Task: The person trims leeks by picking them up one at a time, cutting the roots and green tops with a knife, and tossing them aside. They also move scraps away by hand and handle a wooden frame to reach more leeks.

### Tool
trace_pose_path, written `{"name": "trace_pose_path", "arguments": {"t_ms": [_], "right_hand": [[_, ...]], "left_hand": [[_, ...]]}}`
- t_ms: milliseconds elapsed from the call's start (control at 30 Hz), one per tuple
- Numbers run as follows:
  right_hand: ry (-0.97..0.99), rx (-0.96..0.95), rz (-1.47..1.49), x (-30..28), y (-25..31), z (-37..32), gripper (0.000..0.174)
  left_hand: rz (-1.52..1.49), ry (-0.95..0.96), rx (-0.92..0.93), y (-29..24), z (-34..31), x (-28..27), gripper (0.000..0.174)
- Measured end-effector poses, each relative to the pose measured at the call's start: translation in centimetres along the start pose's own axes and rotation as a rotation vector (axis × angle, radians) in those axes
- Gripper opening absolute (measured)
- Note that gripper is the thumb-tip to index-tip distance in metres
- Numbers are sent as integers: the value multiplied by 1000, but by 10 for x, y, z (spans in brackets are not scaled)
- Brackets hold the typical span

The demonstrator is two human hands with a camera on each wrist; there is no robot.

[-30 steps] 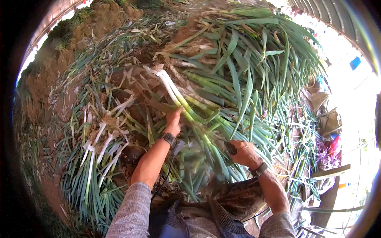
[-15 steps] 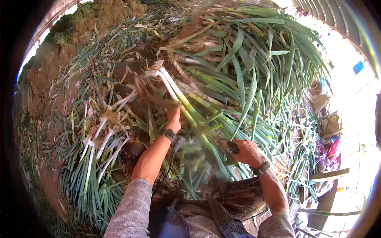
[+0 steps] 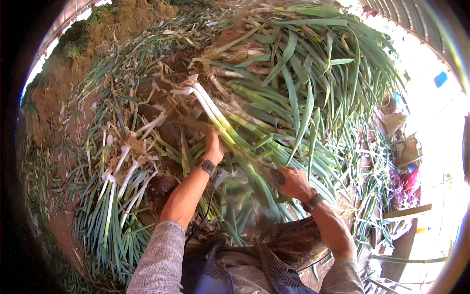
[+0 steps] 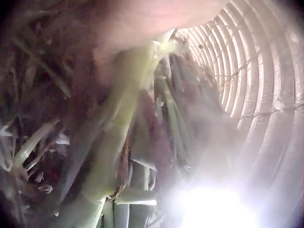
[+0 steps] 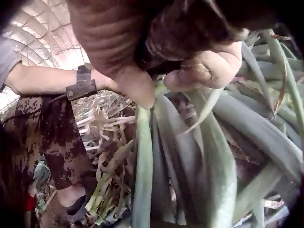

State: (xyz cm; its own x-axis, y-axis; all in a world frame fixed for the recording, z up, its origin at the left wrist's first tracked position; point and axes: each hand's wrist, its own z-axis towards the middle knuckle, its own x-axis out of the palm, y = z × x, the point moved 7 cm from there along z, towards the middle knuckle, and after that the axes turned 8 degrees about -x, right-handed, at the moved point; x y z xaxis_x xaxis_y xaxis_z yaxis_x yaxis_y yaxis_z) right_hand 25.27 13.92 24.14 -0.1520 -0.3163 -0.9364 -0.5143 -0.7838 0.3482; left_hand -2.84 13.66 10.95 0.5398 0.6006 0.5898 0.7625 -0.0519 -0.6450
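Two long green onions (image 3: 212, 109) slant across the middle of the head view, white root ends up and to the left. My left hand (image 3: 213, 148) grips their stalks where white turns to green. In the left wrist view a pale green stalk (image 4: 124, 109) runs down from blurred fingers. My right hand (image 3: 296, 183) holds a dark-handled tool (image 5: 187, 33) close against the leafy part; its working end is blurred. In the right wrist view the right thumb (image 5: 138, 90) lies against a green leaf (image 5: 144, 166).
A large heap of green onions (image 3: 313, 63) lies ahead and right. Several onions with white stalks (image 3: 128, 179) lie to the left. Trimmed leaves and peelings (image 3: 125, 73) litter the ground. Purple string (image 3: 401, 188) and a wooden board (image 3: 407, 213) are at the right.
My right hand has shifted slightly left and up along the leaves with the tool. The left hand keeps its grip on the green onions, almost in place.
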Motion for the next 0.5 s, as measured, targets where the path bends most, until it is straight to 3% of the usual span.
{"name": "trace_pose_path", "arguments": {"t_ms": [133, 233, 333, 467, 500], "right_hand": [[0, -3, 28, 11, -8, 25, 32], [-16, 3, 51, 7, -4, 36, 33], [-26, -14, 125, -5, 9, 34, 35], [9, 3, 126, -15, 11, 27, 36], [48, 28, 90, -15, 7, 22, 38]], "left_hand": [[-59, 22, -96, -1, -15, 10, 77], [-154, 92, -132, 5, -11, 4, 65], [-25, 99, -89, 6, -9, 1, 37], [66, -110, -39, -2, -12, -13, 38], [267, -172, -2, 0, -1, -24, 49]]}}
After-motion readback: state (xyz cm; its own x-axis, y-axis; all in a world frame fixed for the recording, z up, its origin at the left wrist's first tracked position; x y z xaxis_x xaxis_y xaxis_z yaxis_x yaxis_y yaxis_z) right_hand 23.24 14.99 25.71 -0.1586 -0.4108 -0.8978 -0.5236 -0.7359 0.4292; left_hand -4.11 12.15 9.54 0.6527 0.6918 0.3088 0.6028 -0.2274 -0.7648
